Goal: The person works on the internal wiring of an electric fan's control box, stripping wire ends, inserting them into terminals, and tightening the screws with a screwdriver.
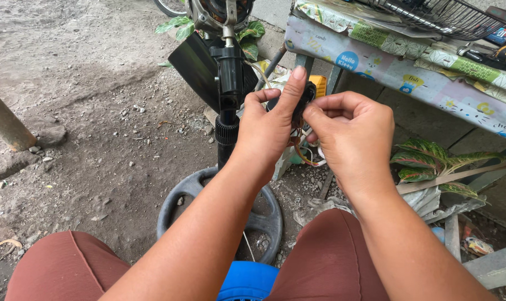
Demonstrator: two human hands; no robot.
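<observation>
My left hand (pixel 271 125) and my right hand (pixel 350 134) meet in front of me around a small black part (pixel 307 93) with thin coloured wires (pixel 303 153) hanging below it. The left thumb lies up along the part; the right fingers pinch it from the right side. Just left of my hands stands the black pole (pixel 228 95) of a stand fan, rising from a round dark grey base (pixel 264 220) on the ground. The bare fan motor (pixel 217 12) sits at the pole's top, partly cut off by the frame.
A table covered with patterned cloth (pixel 387 61) stands at the right, with a wire fan guard (pixel 448 17) and tools (pixel 501 53) on it. Leafy plants (pixel 431 159) grow beneath it. A blue stool (pixel 247 281) shows between my knees. A wooden post (pixel 5 122) leans at the left on gravelly dirt.
</observation>
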